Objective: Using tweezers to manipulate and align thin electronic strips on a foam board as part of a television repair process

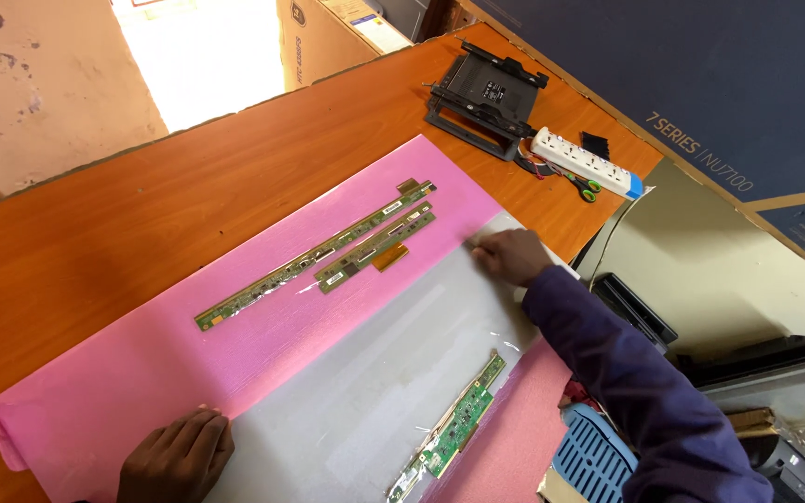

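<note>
A pink foam sheet (188, 345) lies across the orange table (123, 224). A grey translucent panel (374, 373) rests on it. My left hand (177, 458) presses flat on the panel's near-left corner at the frame's bottom. My right hand (512, 256) pinches the panel's far corner near the table's right edge. Two long narrow green circuit strips (314, 254) (376, 247) lie side by side on the pink foam beyond the panel. A shorter green circuit board (458, 424) sits at the panel's near-right edge.
A black bracket (484, 93), a white power strip (584, 163) and green-handled scissors (587, 186) lie at the table's far right corner. A large dark blue carton (700, 84) leans at upper right. A blue basket (593, 456) stands below the table edge.
</note>
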